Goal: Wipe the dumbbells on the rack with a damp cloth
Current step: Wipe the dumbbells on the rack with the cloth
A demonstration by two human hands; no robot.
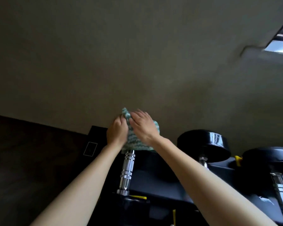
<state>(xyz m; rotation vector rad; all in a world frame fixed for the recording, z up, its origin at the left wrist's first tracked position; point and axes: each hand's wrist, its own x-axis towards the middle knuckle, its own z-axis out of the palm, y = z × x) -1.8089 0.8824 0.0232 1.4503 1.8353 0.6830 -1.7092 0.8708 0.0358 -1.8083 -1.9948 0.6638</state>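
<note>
- A second dumbbell (206, 142) sits on the black rack (162, 181), just right of your hands.
- The cloth (134, 141) drapes over the far end of the left dumbbell (127, 170), hiding it.
- Your left hand (117, 132) grips the cloth's edge with curled fingers; your right hand (143, 126) presses on it, fingers straight.

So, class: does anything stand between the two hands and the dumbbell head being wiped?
Only the cloth, as intended: it covers the far head of the leftmost dumbbell under the left hand and right hand. Nothing else visible intervenes.
</note>
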